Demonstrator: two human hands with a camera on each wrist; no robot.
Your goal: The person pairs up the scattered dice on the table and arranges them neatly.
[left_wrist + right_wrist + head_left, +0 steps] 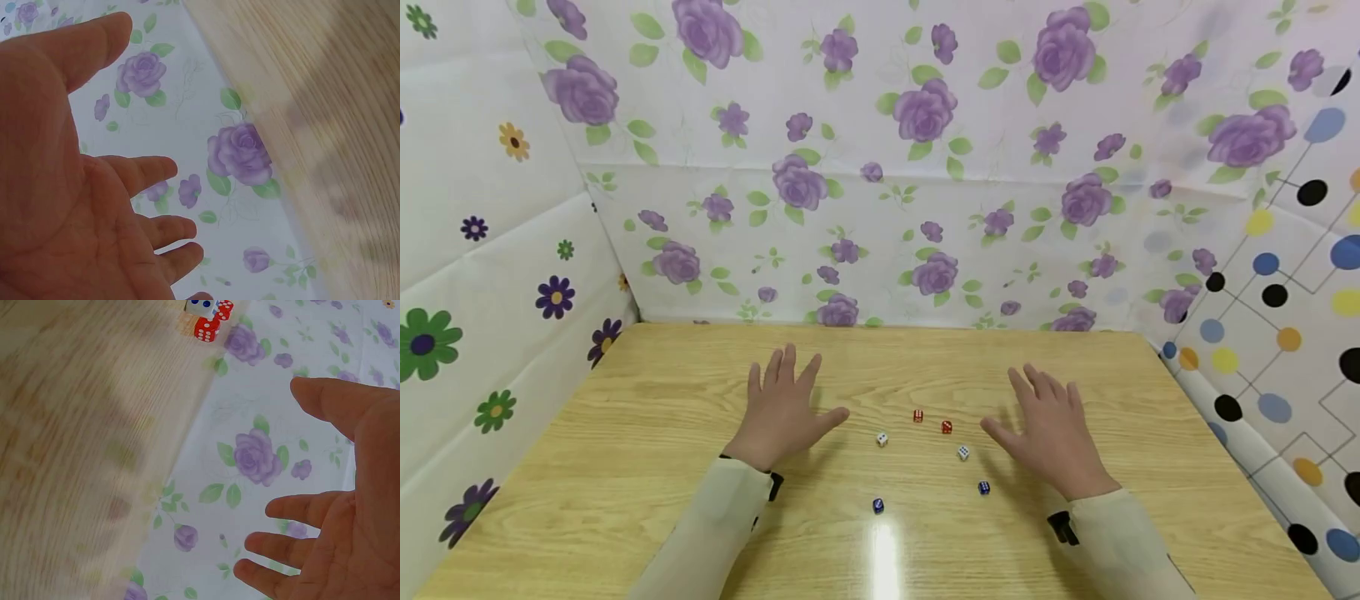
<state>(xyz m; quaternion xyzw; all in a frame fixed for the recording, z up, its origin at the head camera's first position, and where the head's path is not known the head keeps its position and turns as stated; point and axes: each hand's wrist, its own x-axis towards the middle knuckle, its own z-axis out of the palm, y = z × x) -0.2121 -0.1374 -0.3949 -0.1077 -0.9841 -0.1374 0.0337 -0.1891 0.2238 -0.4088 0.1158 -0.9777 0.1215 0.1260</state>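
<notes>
Several small dice lie scattered on the wooden table between my hands in the head view. Two are red, a left red die (918, 416) and a right red die (947, 427). One white die (882, 439) is nearer my left hand (784, 421), and another white die (963, 452) is nearer my right hand (1051, 433). Closest to me are a blue die (878, 505) and a second blue die (984, 487). Both hands are held over the table with fingers spread and nothing in them. The right wrist view catches a white die (202, 306) and a red die (207, 329) at its top edge.
The wooden table (820, 550) meets a wall of purple-flowered cloth (880, 242) at its far edge. Flower-patterned cloth (445, 250) hangs on the left, dotted cloth (1292, 317) on the right. A dark band shows at each wrist.
</notes>
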